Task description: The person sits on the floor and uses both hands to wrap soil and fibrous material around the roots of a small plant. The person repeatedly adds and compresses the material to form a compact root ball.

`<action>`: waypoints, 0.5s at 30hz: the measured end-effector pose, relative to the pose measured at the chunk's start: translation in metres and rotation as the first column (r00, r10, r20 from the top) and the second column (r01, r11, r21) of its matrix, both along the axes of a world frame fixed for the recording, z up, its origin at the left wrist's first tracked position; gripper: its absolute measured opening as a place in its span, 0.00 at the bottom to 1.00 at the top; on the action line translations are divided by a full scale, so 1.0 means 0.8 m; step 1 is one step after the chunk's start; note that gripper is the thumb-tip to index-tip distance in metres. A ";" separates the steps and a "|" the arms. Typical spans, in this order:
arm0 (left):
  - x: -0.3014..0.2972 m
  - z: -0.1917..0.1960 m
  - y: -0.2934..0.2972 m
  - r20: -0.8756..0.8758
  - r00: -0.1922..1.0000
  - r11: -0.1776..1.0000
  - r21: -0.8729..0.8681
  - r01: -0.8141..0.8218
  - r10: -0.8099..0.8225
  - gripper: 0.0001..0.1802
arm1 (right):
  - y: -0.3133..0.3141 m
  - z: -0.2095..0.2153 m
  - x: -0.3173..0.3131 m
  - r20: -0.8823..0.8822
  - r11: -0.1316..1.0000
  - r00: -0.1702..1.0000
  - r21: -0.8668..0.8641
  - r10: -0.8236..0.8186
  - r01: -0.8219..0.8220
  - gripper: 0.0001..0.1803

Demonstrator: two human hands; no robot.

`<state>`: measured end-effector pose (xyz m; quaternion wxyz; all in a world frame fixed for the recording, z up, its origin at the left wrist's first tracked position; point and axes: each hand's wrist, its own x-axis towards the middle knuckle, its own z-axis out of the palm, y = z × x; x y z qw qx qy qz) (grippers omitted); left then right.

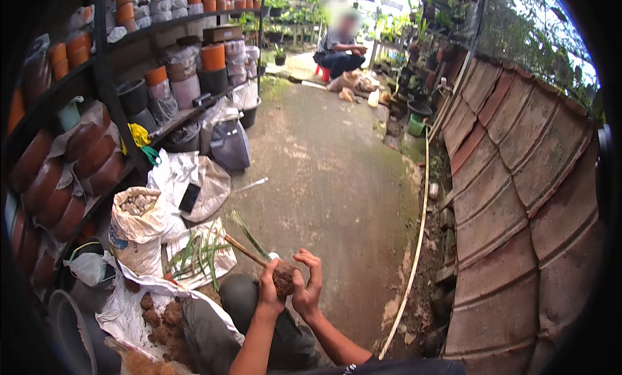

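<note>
Above my knees I hold a brown fibrous root ball (284, 279) between both hands. A brown stem (245, 248) and a short green leaf shoot (247, 234) stick out from it toward the upper left. My left hand (269, 289) is closed around its left side. From the right, my right hand (307, 288) presses against it with curled fingers, the index finger bent and raised. A small white spot shows at the top of the ball; what it is I cannot make out. Loose brown fibrous clumps (166, 320) lie on white sacking by my left leg.
Long green leaves (201, 253) lie on a sack at left, near a sack of pebbles (138, 236) and a dark phone (190, 197). Shelves of pots (210, 57) line the left. A pale hose (420, 245) runs beside stacked roof tiles (499, 245). A person (340, 48) sits far ahead.
</note>
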<state>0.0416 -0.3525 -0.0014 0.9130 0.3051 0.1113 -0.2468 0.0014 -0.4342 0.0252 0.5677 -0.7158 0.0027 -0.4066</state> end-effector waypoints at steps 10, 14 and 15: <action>-0.014 0.013 -0.025 0.263 0.961 0.975 0.220 0.021 -0.080 0.04 | 0.005 -0.027 -0.007 0.000 0.972 0.996 0.218 -0.088 0.086 0.20; -0.010 0.006 -0.042 0.243 0.964 0.976 0.209 0.057 -0.109 0.04 | -0.006 -0.030 -0.009 -0.070 0.957 0.992 0.264 -0.108 0.123 0.22; -0.018 0.018 -0.048 0.219 0.974 0.968 0.250 0.002 -0.059 0.07 | -0.011 -0.034 -0.009 -0.075 0.947 0.990 0.291 -0.119 0.136 0.22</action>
